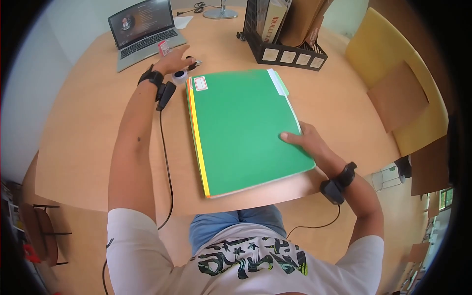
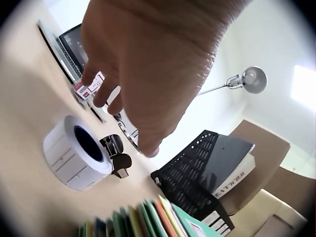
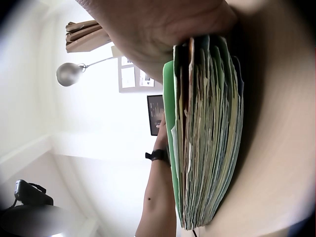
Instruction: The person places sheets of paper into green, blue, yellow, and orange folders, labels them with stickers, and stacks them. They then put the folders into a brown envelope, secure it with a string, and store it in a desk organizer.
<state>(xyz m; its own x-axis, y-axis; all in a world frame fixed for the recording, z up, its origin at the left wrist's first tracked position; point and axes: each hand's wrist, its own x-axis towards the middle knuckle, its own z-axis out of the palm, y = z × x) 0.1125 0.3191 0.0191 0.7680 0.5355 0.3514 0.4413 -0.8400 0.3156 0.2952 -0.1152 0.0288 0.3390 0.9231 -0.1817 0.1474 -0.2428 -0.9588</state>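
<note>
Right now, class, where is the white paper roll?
In the head view, the white paper roll sits on the table just left of the green folder, by its top corner, close to the left hand.

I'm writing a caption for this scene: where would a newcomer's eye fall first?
Most likely on the thick, green-covered stack of folders lying mid-table, with the right hand at its right edge, thumb on the cover. Next would come the left hand, stretched out beside the open laptop, then the black file rack toward the table's far right.
</note>
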